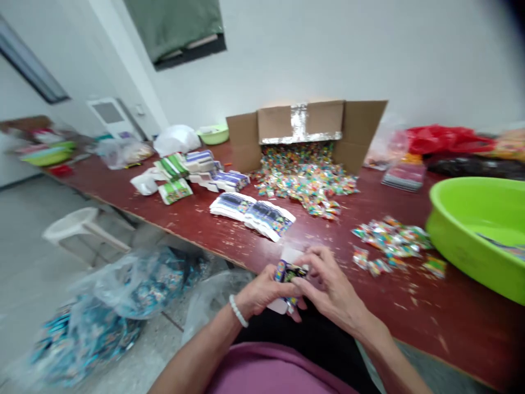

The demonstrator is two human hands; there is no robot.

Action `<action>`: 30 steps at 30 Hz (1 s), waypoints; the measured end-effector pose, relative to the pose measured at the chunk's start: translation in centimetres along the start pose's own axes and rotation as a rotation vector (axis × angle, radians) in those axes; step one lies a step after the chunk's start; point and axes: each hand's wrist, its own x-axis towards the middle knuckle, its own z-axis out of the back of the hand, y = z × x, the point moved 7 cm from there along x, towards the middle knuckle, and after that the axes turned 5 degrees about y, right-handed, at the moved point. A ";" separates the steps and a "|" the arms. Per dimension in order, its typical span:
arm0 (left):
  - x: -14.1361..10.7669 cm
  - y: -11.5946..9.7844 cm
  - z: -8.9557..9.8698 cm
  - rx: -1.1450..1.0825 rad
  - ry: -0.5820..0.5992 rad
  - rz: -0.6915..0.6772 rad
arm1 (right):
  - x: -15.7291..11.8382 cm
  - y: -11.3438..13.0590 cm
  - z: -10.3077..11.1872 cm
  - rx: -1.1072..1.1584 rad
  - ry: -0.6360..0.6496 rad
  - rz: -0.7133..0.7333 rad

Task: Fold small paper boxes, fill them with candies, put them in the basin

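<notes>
Close to the table's front edge, my left hand point(266, 290) grips a small printed carton point(280, 270) in purple and dark colours, its white flap standing up at the top. My right hand point(328, 284) is on the same carton, with bent fingers pressing at its open end; what the fingertips pinch there is partly hidden. Flattened cartons point(252, 212) with dark blue print lie in overlapping stacks just beyond my hands. Further off, a cardboard box point(281, 123) on its side spills a heap of small wrapped candies point(307, 178) onto the table.
On the right stands a large green basin point(455, 235), with a smaller candy pile point(391, 241) beside it. Green and purple cartons point(174, 167) sit back left on the red table point(197, 224). A white stool point(76, 224) and plastic bags of blue packets point(143, 284) are on the floor.
</notes>
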 end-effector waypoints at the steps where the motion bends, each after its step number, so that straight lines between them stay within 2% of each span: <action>1: -0.1 -0.1 0.1 0.011 -0.019 -0.020 | 0.2 -0.6 -0.4 0.041 -0.007 -0.023; 6: -0.9 -0.5 1.2 0.193 -0.095 -0.092 | 0.4 -4.1 -2.3 0.249 -0.022 -0.143; 9: -1.6 -0.9 1.9 0.237 -0.192 -0.179 | 0.1 -5.3 -1.9 0.321 -0.136 -0.168; 13: -2.1 -1.0 2.4 0.170 -0.368 -0.326 | 0.0 -6.1 -1.4 0.533 -0.283 -0.204; 16: -2.1 -1.1 2.0 0.169 -0.408 -0.393 | -0.4 -6.4 -1.8 0.642 -0.373 -0.301; 19: -2.2 -1.7 1.6 0.216 -0.418 -0.446 | -0.9 -6.7 -3.3 0.695 -0.275 -0.430; 22: -2.1 -1.8 1.8 0.234 -0.416 -0.432 | -1.3 -7.0 -4.1 0.708 -0.181 -0.473; 27: -1.4 -1.1 2.2 0.099 -0.355 -0.356 | -0.8 -7.9 -2.7 0.487 -0.107 -0.436; 30: -1.2 -1.4 2.1 0.187 -0.360 -0.334 | -0.5 -8.9 -2.1 0.371 -0.065 -0.408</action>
